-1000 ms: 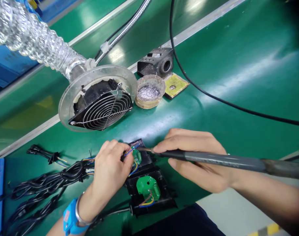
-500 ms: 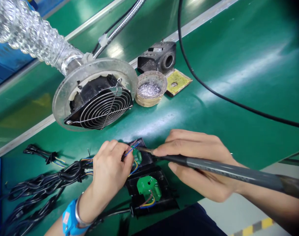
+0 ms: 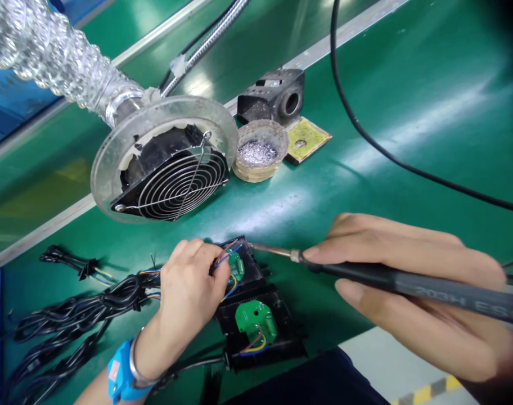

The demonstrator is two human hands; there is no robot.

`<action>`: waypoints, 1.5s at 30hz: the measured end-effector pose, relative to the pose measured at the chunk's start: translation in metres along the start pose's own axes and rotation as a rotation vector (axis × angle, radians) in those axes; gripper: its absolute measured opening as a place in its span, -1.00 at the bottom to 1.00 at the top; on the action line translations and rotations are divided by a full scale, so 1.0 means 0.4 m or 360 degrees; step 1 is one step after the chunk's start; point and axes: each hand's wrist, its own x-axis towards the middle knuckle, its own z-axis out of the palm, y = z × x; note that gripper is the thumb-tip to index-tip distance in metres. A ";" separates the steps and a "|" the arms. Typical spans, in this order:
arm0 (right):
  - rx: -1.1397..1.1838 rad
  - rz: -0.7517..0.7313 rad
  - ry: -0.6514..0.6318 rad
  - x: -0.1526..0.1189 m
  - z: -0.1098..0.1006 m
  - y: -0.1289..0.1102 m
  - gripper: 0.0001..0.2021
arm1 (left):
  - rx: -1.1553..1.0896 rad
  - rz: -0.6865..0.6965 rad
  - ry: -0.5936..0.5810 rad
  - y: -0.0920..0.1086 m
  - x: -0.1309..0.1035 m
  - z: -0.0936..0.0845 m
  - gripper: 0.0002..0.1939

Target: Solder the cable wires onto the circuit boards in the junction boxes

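I'm pinching thin wires [image 3: 228, 255] in my left hand [image 3: 193, 275], thumb against fingers, over the upper board [image 3: 238, 269]. That board is sitting in a black case [image 3: 253, 269] on the table [image 3: 324, 194]. My right hand [image 3: 433, 343] is gripping the iron [image 3: 366, 275] like a pen; its tip is pointing at the case's far edge, near the wire ends, and I can't tell if it's touching. I'm judging the step in hand as wire positioning at the board. Any close move by the tip is calling for steady wires and clearance from my left fingers. The lower board [image 3: 248, 316] is lying nearer my body, its wires bending across it.
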 end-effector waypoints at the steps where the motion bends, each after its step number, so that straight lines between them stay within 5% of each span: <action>1: -0.0016 0.0009 0.0017 -0.001 -0.003 -0.006 -0.67 | -0.0002 0.0000 -0.0003 0.000 0.000 0.000 -0.87; 7: -0.0156 0.0153 -0.0233 -0.006 -0.020 -0.031 -0.65 | -0.0011 -0.0016 0.0011 -0.001 0.000 0.003 -0.87; 14: -0.0138 0.0083 0.0214 -0.042 0.057 0.016 -0.62 | -0.0021 -0.0004 -0.0006 -0.003 -0.001 0.003 -0.88; 19: -0.0266 0.0043 -0.0022 -0.049 0.091 0.026 -0.77 | -0.0004 -0.0014 -0.0013 -0.001 -0.001 0.001 -0.86; 26: -0.0285 0.0076 -0.0225 -0.068 0.115 0.046 -0.68 | -0.0030 0.0000 0.0003 0.000 0.003 0.001 -0.87; 35: -0.0262 0.0018 -0.0216 -0.072 0.120 0.052 -0.61 | -0.0200 0.0033 -0.0013 0.002 0.003 -0.010 -0.88; 45: -0.0324 -0.0027 -0.0206 -0.071 0.119 0.051 -0.64 | -0.0195 0.0274 -0.0304 -0.011 0.021 -0.022 -0.79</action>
